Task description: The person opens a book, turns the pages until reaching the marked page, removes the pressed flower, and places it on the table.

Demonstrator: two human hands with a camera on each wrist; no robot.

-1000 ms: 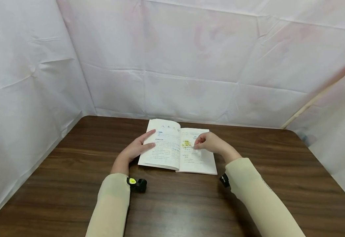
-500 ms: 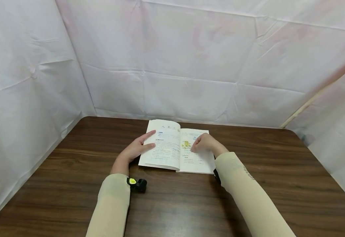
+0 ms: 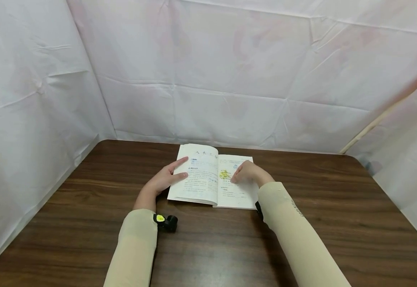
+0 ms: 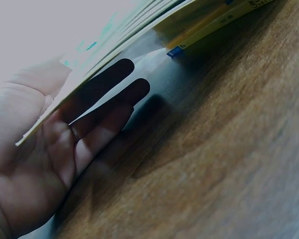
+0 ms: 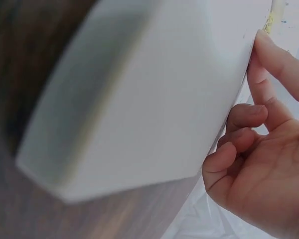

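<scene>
An open book (image 3: pixel 202 179) lies flat on the brown table, far centre. My left hand (image 3: pixel 172 175) holds its left half: thumb and forefinger lie on the left page, while the left wrist view shows the other fingers (image 4: pixel 104 124) slid under the book (image 4: pixel 154 20). My right hand (image 3: pixel 245 173) rests on the right page beside a yellow picture, its fingers curled. In the right wrist view the forefinger's tip (image 5: pixel 269 50) touches the white page (image 5: pixel 139 99) and the other fingers are folded into the palm, holding nothing.
The dark wooden table (image 3: pixel 208 247) is closed in by white sheeting (image 3: pixel 208 79) at the back and on both sides. A black wrist camera with a yellow sticker (image 3: pixel 165 222) sits on my left sleeve, another (image 3: pixel 258 209) on the right.
My right forearm has swung left toward the book and the hand has slid slightly left on the page. The left hand and book have stayed put.
</scene>
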